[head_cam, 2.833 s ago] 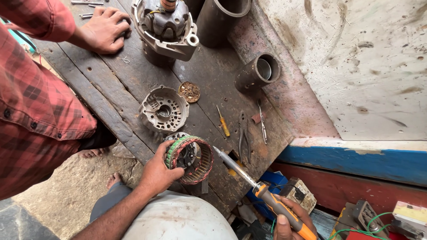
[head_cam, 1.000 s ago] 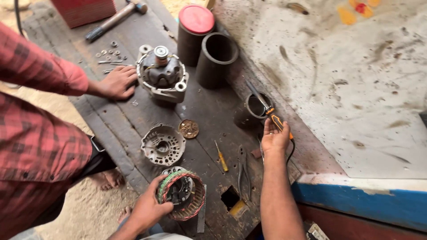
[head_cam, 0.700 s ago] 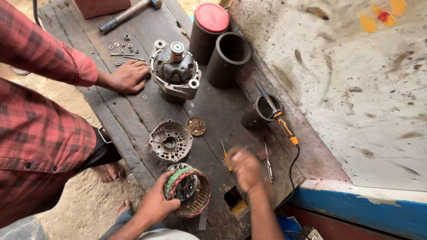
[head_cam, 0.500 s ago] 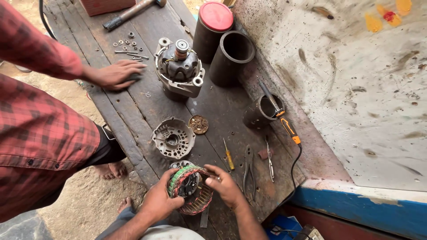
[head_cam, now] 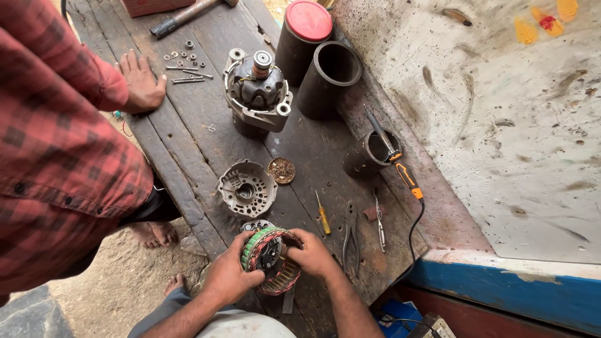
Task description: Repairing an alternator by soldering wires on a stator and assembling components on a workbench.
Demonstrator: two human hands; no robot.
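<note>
Held part: a stator ring wound with green and reddish copper coils, at the near edge of the wooden workbench, tilted on its rim.
Left hand: fingers curled around the ring's left outer side, closed on it.
Right hand: fingers wrapped over the ring's right top edge, likewise closed on it.
Handling: judged heavy for its size and stiff in its iron core; the windings and their thin leads look easily nicked or bent, so hold is best taken on the outer core band, as both hands do, not on the wire loops.
Just beyond the ring: a grey cast end housing and a small round brown part.
Right of the ring: a yellow-handled screwdriver, pliers and tweezers.
Far centre: a partly stripped alternator body, a red-capped dark cylinder and an open dark tube.
Right edge: a soldering iron resting in a short pipe.
Second person: a red-checked sleeve, with a hand flat on the bench near loose bolts and washers.
</note>
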